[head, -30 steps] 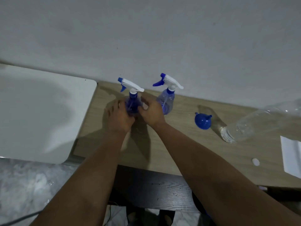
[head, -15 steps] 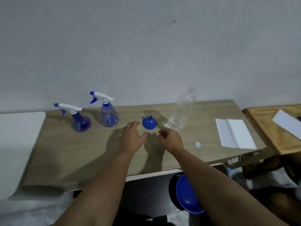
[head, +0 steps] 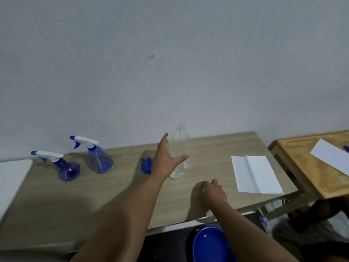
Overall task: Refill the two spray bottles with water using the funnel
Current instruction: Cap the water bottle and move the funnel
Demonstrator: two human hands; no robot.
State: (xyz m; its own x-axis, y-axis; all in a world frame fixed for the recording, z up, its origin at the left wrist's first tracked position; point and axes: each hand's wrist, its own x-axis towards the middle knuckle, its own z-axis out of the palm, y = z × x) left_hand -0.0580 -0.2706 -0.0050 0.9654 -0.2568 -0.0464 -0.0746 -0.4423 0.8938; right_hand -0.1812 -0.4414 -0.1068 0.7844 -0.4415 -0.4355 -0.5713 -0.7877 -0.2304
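Clear water bottle (head: 179,154) stands upright at the spread left hand (head: 166,159).

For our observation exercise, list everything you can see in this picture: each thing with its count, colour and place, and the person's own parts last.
spray bottles: two, blue with white triggers, upright at the table's left rear.
funnel: one, blue, on the table, partly behind the left hand.
water bottle: one, clear, uncapped, upright near the table's middle.
folded paper: one, white, on the table's right end.
table: one, light wood, against the wall.
side table: one, orange-brown wood, far right, with a white sheet on it.
basin: one, blue, below the table's front edge.
left hand: open, spread at the water bottle.
right hand: fingers curled, on the table.
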